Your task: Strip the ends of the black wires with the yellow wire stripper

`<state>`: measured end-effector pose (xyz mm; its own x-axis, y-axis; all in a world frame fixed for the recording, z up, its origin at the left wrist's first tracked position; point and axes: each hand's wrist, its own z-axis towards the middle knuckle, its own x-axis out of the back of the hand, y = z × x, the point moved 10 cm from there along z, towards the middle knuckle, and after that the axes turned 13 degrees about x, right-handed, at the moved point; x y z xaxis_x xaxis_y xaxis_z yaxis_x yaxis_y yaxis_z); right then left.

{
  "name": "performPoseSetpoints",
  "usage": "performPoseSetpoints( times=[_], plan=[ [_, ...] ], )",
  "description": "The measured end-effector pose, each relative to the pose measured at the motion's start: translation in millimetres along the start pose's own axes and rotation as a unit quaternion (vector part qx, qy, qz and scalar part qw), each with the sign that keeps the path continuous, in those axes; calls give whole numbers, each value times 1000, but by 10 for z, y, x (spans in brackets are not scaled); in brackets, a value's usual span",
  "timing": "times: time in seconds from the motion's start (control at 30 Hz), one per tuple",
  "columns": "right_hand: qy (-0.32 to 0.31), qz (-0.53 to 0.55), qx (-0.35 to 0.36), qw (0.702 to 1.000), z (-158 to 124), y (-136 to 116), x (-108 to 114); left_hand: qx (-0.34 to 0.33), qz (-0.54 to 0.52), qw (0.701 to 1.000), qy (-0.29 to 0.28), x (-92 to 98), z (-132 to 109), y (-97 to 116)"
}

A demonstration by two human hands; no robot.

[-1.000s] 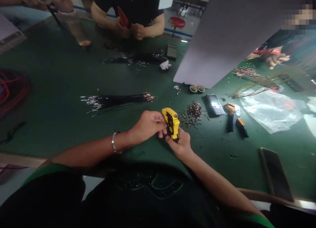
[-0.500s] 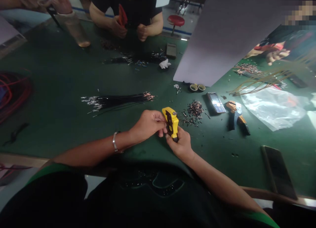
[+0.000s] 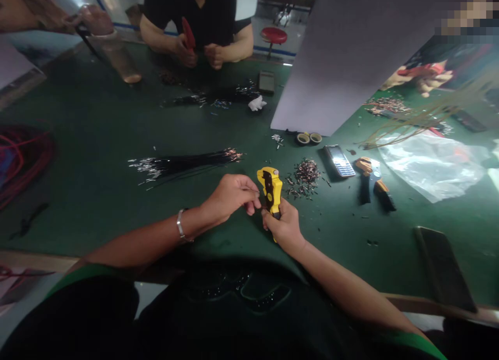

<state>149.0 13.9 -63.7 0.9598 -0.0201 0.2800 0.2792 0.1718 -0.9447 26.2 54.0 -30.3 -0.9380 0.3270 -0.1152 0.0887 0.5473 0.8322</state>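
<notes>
while the right hand point(image 3: 283, 227) has its fingers point(image 3: 276, 214) closed around the lower end of a yellow wire stripper point(image 3: 270, 189), the left hand point(image 3: 230, 196) sits just beside the tool, its fingers point(image 3: 251, 196) curled in at the stripper's edge; whether they pinch anything there is too small to tell. the stripper is held over the near part of the green counter point(image 3: 86, 152), its long axis almost upright in view, its head pointing away from the person. just right of it lies a heap of short wire bits point(image 3: 306, 175), then a keypad phone point(image 3: 338, 161) and an orange-handled hand tool point(image 3: 370, 180). farther left, a bundle of black wires point(image 3: 183, 165) with bare tips lies sideways. a plastic bag point(image 3: 432, 165) lies at the right. across the counter, a co-worker's hands point(image 3: 198, 53) hold a red-handled tool point(image 3: 188, 33).
</notes>
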Motion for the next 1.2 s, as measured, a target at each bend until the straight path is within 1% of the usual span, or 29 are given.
performPoseSetpoints(
  times=[0.07, 0.13, 0.23, 0.4, 0.57, 0.67, 0.77, 0.83, 0.93, 1.07, 1.1, 1.2],
  plan=[
    [21, 55, -26, 998, 29, 50, 33, 0, 3, 1000, -8, 9, -5, 25],
    [38, 87, -40, 995, 59, 77, 75, 2, -3, 1000, -26, 2, -9, 41],
    [46, 107, -34, 993, 93, 72, 114, 11, -19, 998, -51, -19, -14, 40],
    [48, 141, -31, 988, 101, 74, 104, 38, -46, 995, -75, -53, -39, 29],
    [54, 206, -36, 976, 103, 55, 83, 41, -53, 994, -91, -60, -41, 35],
    [51, 247, -40, 967, 96, 21, 57, 31, -34, 996, -75, 1, 5, 54],
    [49, 285, -46, 956, 73, -20, 19, -4, -5, 1000, -27, 130, 102, 176],
    [46, 309, -55, 948, 46, -33, -21, -28, 23, 999, 4, 198, 204, 304],
    [47, 338, -71, 937, 4, -21, -76, -50, 76, 995, 38, 225, 447, 494],
    [57, 359, -80, 928, -15, 12, -108, -70, 123, 987, 81, 187, 917, 677],
    [63, 361, -84, 927, -15, 25, -107, -69, 136, 984, 93, 170, 1047, 695],
    [82, 371, -107, 919, -20, 78, -101, -63, 145, 982, 105, 86, 1403, 731]
  ],
)
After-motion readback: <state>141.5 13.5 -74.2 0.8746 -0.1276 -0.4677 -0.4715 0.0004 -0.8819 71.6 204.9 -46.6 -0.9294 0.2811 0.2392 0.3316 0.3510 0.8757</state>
